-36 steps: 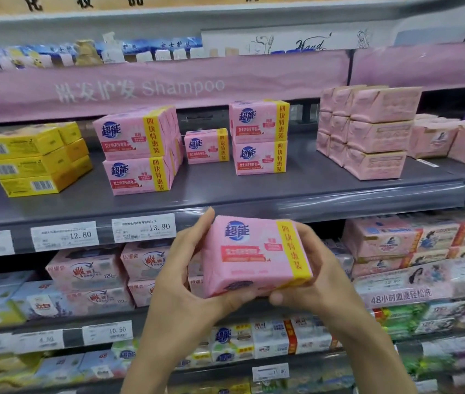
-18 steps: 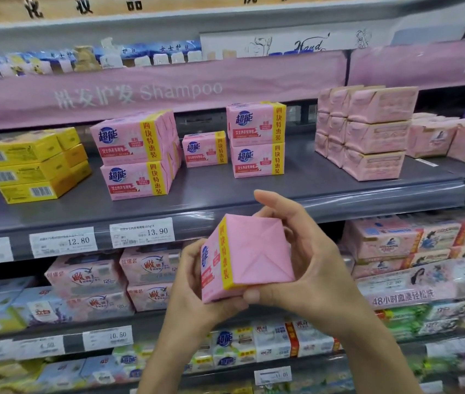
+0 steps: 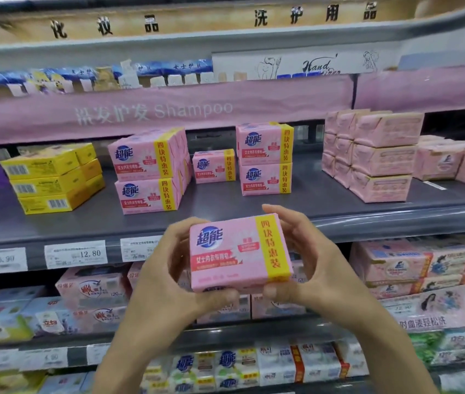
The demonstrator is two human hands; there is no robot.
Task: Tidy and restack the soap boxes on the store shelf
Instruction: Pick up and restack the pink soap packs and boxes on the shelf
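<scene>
The box (image 3: 239,253) hides most of both hands' fingers. Its small print is too blurred to read, and the left hand (image 3: 166,280) covers part of a price tag (image 3: 137,248). The box is a flat pink wrapped block with a yellow band down its right side, its front face towards the camera. The left hand and the right hand (image 3: 310,257) clasp its two ends, thumbs under the bottom edge and fingertips curled over the top. It is held in the air before the front edge of the shelf (image 3: 225,207), between and below the left stack (image 3: 147,172) and the right stack (image 3: 265,159).
</scene>
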